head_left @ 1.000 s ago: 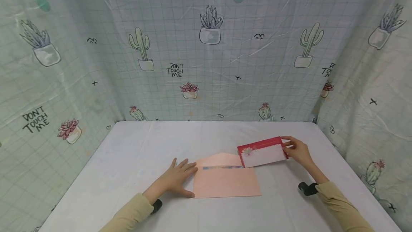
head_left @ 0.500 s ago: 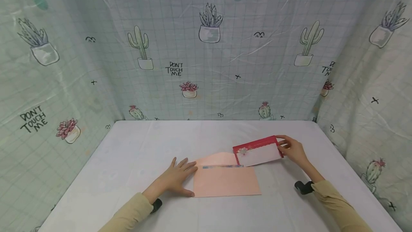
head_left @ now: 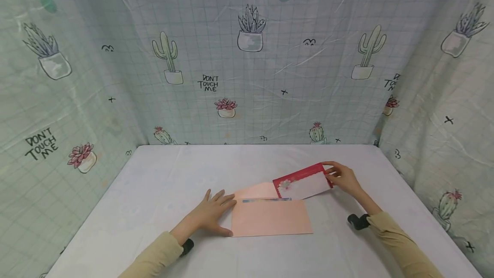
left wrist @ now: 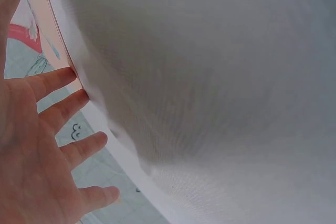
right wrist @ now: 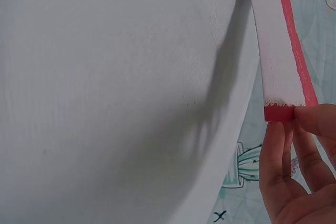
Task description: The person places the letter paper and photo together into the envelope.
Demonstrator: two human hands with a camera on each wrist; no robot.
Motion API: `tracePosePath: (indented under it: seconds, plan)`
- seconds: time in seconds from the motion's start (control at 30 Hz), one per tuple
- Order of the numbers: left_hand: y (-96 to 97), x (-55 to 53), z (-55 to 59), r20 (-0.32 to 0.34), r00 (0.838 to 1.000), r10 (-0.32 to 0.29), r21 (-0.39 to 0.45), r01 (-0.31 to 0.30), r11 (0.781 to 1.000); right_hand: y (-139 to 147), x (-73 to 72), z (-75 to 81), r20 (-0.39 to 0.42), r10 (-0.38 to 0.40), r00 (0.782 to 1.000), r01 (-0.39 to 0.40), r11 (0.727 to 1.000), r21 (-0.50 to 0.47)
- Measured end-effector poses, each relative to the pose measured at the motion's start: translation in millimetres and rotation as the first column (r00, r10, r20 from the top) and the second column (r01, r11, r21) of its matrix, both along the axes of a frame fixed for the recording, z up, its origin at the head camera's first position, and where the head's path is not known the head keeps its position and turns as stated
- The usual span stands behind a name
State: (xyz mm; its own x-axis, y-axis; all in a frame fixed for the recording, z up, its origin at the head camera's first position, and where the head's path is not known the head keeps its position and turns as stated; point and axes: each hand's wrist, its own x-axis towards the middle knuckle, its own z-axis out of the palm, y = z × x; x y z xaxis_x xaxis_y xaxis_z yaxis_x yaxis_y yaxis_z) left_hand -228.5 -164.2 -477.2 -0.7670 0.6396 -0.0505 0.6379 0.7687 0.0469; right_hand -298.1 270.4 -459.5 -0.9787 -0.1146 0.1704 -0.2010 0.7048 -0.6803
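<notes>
A peach envelope [head_left: 271, 218] lies on the table with its flap [head_left: 254, 190] folded back, away from the person. Along its mouth a thin blue strip shows. My left hand [head_left: 214, 213] rests at the envelope's left edge, fingers spread and straight; in the left wrist view two fingertips touch that edge. My right hand [head_left: 343, 178] pinches the right end of a red card [head_left: 302, 183] with a white panel and a printed flower. The card is tilted, raised at the right, and its left end overlaps the flap. In the right wrist view the thumb and fingers hold the card's red end.
The white tabletop [head_left: 173, 175] runs back to a curtain [head_left: 251, 76] printed with cacti and the words "Don't touch me". Curtain also hangs at both sides. A black wrist device [head_left: 358, 222] sits under the right wrist, another [head_left: 187, 247] under the left.
My right hand has moved left, carrying the red card further over the envelope's flap. The left hand and the envelope stay in place.
</notes>
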Motion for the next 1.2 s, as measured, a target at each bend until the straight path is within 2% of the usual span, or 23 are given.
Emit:
tracePosePath:
  seconds: [0.17,0.4,0.57,0.9,1.2]
  plan:
    - [-0.2,0.3,0.3,-0.003,1.000,-0.001,0.002,0.001,1.000,-3.9,-1.6,-1.0,-0.008,0.030,1.000,-0.030,1.000,-0.007]
    - [0.5,-0.8,-0.3,-0.001,1.000,0.001,0.005,-0.001,1.000,-5.8,-7.2,-2.1,0.020,0.041,0.999,-0.041,0.999,0.000]
    - [1.1,-1.7,-1.2,-0.002,1.000,0.006,0.007,-0.006,1.000,-10.7,-9.0,-0.8,0.036,0.080,0.996,-0.079,0.997,-0.020]
    - [3.0,-0.2,1.6,0.016,1.000,0.007,0.011,-0.007,1.000,-20.5,-10.9,-2.7,0.157,0.123,0.980,-0.106,0.988,-0.111]
    - [3.1,1.2,2.4,0.015,1.000,0.014,0.013,-0.014,1.000,-30.1,-10.3,-3.8,0.195,0.122,0.973,-0.098,0.987,-0.130]
